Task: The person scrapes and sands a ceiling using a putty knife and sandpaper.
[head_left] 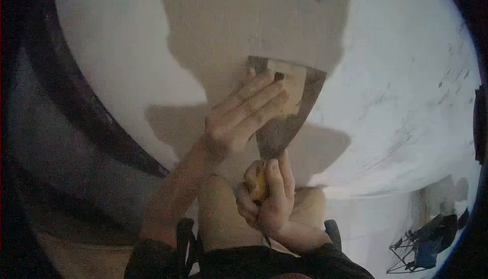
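we've got our right hand point(272, 197) clamped on the yellow handle point(261, 185) of a scraper point(278, 135); left hand point(243, 110) spread out over its broad blade point(311, 92).

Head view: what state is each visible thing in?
Scraper blade: wide end up, pale patch on its face
Yellow handle: held, partly hidden
Right hand: closed around the handle
Left hand: stretched out over the blade
White surface: shadowed mid, dark-marked at right

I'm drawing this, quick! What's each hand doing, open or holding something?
Left hand: open, stretched out over the scraper blade.
Right hand: closed, holding the scraper's yellow handle.
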A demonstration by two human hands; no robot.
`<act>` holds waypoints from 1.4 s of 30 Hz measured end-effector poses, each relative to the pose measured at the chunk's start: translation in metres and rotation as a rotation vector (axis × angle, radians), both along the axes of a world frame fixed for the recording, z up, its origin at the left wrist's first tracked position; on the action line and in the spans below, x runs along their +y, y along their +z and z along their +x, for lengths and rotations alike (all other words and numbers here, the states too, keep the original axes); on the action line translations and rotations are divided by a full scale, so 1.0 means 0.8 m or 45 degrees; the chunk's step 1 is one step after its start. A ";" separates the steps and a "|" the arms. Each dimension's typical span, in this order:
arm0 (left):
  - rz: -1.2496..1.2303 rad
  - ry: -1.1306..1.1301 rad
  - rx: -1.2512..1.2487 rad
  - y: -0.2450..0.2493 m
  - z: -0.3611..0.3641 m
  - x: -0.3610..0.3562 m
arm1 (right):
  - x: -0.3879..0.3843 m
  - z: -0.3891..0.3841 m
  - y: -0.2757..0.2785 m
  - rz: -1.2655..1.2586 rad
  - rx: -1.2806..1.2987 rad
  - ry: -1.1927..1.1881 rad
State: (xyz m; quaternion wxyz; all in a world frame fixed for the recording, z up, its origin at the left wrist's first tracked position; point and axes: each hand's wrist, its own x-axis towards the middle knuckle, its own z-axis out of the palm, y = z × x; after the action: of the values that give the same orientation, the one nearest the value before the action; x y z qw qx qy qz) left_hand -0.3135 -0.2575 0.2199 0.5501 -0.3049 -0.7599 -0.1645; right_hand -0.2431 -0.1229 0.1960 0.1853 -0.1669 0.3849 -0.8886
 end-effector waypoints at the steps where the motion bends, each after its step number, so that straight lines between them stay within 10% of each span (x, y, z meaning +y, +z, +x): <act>1: 0.005 0.004 0.031 0.008 -0.006 -0.004 | -0.004 -0.007 0.002 0.000 0.005 -0.001; 33: -0.022 0.044 0.083 0.010 0.057 0.052 | 0.047 0.053 -0.006 -0.037 0.029 0.027; 42: 0.017 0.003 -0.163 -0.117 0.080 0.069 | 0.086 0.075 -0.106 0.102 -0.222 0.041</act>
State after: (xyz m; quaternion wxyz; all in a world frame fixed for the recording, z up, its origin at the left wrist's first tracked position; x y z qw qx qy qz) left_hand -0.2497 -0.2026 0.1266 0.5027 -0.2893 -0.7927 -0.1880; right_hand -0.1830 -0.0545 0.1109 0.2388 -0.0877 0.3997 -0.8806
